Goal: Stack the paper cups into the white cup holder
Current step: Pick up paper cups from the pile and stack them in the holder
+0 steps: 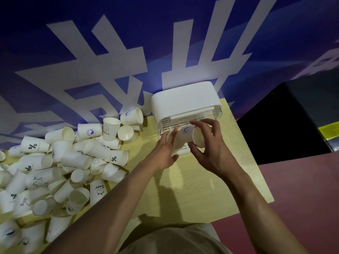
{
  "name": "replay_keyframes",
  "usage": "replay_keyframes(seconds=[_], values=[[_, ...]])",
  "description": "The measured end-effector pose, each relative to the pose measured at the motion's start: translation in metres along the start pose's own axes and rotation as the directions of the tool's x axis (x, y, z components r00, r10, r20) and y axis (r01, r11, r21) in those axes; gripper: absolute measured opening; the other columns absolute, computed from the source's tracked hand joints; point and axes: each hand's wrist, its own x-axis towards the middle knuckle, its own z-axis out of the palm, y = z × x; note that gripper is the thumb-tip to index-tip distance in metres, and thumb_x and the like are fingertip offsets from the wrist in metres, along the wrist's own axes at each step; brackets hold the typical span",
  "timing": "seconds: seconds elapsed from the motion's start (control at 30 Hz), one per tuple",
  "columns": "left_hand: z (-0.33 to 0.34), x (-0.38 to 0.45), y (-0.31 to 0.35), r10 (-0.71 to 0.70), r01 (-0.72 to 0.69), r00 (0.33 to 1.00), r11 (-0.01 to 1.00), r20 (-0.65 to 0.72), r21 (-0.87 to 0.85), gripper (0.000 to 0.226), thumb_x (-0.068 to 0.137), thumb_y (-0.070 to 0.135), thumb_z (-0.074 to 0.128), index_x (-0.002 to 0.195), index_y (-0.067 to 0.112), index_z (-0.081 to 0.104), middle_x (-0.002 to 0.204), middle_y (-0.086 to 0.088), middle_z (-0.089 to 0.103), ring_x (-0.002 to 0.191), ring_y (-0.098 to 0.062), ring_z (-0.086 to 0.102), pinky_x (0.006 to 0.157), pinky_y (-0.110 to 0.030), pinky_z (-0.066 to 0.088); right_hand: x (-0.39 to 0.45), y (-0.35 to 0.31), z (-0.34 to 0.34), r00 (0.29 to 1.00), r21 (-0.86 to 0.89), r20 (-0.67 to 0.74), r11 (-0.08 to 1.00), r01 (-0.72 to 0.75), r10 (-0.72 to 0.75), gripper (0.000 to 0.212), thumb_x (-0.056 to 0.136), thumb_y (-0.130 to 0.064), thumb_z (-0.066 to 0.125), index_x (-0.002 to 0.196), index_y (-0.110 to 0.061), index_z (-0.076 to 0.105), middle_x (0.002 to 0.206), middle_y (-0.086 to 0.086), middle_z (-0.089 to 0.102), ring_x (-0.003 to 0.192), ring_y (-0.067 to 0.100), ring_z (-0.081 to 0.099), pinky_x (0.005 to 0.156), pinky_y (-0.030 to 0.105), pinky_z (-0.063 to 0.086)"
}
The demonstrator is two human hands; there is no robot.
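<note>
At my pale wooden desk (192, 189), a heap of loose paper cups (60, 162) sprawls left of the white cup holder (183, 101) against the wall. My left hand (163, 153) grips one cup (177, 142) and my right hand (211, 149) another (199, 138) at the holder's slatted tray: loading is underway, I judge, and next calls for nesting them squarely.

I read "HELLO" under a smiley on one upright cup (110, 130). A lying cup (34, 145) shows a "%" sign, and 2 more cups (117, 157) (30, 166) carry it too. Another cup (98, 191) says "Bear". One (38, 181) says "Hi". The wall (102, 57) bears big white characters I cannot read.
</note>
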Motion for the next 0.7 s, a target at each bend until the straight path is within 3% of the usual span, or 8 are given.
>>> replay_keyframes(seconds=[0.1, 0.2, 0.3, 0.4, 0.53, 0.7], values=[[-0.001, -0.007, -0.003, -0.058, 0.054, 0.998, 0.991, -0.025, -0.121, 0.117, 0.091, 0.02, 0.072, 0.153, 0.042, -0.025, 0.163, 0.0, 0.007, 0.151, -0.027, 0.024, 0.118, -0.042, 0.034, 0.015, 0.001, 0.015, 0.998, -0.03, 0.034, 0.999, 0.045, -0.044, 0.059, 0.09, -0.024, 0.072, 0.144, -0.023, 0.047, 0.14, 0.004, 0.037, 0.127, 0.021, 0.049, 0.1, 0.037, 0.053], [0.0, -0.021, -0.008, -0.119, 0.108, 0.992, 0.962, -0.03, -0.251, 0.113, 0.091, 0.017, 0.071, 0.156, 0.037, -0.02, 0.165, 0.0, 0.01, 0.149, -0.024, 0.029, 0.117, -0.038, 0.035, 0.025, 0.007, 0.033, 0.994, -0.098, 0.099, 0.993, 0.062, -0.053, 0.06, 0.089, -0.027, 0.074, 0.143, -0.023, 0.048, 0.141, 0.007, 0.04, 0.124, 0.024, 0.052, 0.097, 0.038, 0.055], [0.007, -0.035, -0.014, -0.148, 0.143, 0.989, 0.951, 0.001, -0.274, 0.1, 0.095, 0.019, 0.067, 0.161, 0.03, -0.007, 0.165, -0.002, 0.015, 0.146, -0.023, 0.035, 0.11, -0.026, 0.03, 0.028, 0.015, 0.054, 0.985, -0.21, 0.166, 0.974, 0.09, -0.056, 0.063, 0.088, -0.029, 0.076, 0.144, -0.024, 0.048, 0.141, 0.009, 0.041, 0.125, 0.029, 0.051, 0.092, 0.042, 0.057], [0.014, -0.047, -0.017, -0.165, 0.164, 0.986, 0.947, 0.021, -0.276, 0.091, 0.098, 0.023, 0.062, 0.161, 0.028, -0.003, 0.166, -0.001, 0.014, 0.146, -0.022, 0.034, 0.113, -0.028, 0.03, 0.029, 0.024, 0.076, 0.962, -0.284, 0.271, 0.955, 0.09, -0.01, 0.072, 0.09, -0.035, 0.073, 0.153, -0.025, 0.04, 0.147, 0.015, 0.038, 0.129, 0.036, 0.049, 0.093, 0.051, 0.057], [0.016, -0.056, -0.022, -0.172, 0.169, 0.985, 0.933, 0.017, -0.319, 0.088, 0.099, 0.026, 0.06, 0.161, 0.031, -0.002, 0.165, 0.0, 0.015, 0.144, -0.021, 0.038, 0.111, -0.029, 0.032, 0.032, 0.033, 0.089, 0.932, -0.177, 0.361, 0.983, 0.04, 0.027, 0.085, 0.095, -0.041, 0.068, 0.163, -0.024, 0.02, 0.155, 0.023, 0.029, 0.135, 0.042, 0.046, 0.103, 0.051, 0.051], [0.01, -0.056, -0.028, -0.155, 0.144, 0.988, 0.941, -0.012, -0.306, 0.085, 0.1, 0.029, 0.058, 0.161, 0.027, -0.001, 0.161, 0.002, 0.02, 0.135, -0.016, 0.044, 0.109, -0.027, 0.037, 0.024, 0.048, 0.079, 0.943, 0.011, 0.302, 0.989, -0.148, 0.138, 0.091, 0.094, -0.047, 0.068, 0.163, -0.021, 0.014, 0.158, 0.012, 0.034, 0.142, 0.024, 0.038, 0.112, 0.035, 0.038]])
